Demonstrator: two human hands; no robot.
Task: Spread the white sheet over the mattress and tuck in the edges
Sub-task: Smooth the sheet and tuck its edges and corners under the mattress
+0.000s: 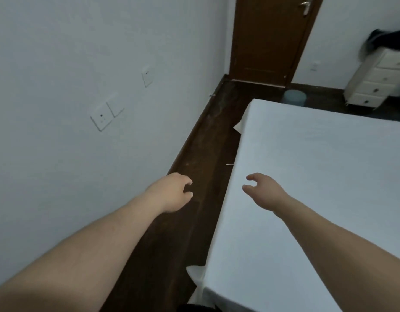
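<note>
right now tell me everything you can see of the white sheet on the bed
The white sheet is plain, smooth cloth lying flat across the mattress top, nearly free of wrinkles. Loose flaps stick out along the side by the floor, one near the far corner, one at the near corner. The right hand hovers over its edge; contact cannot be told.

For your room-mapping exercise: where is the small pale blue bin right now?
In the head view, the pale blue bin stands on the dark floor beyond the bed's far corner, below the brown door.
</note>
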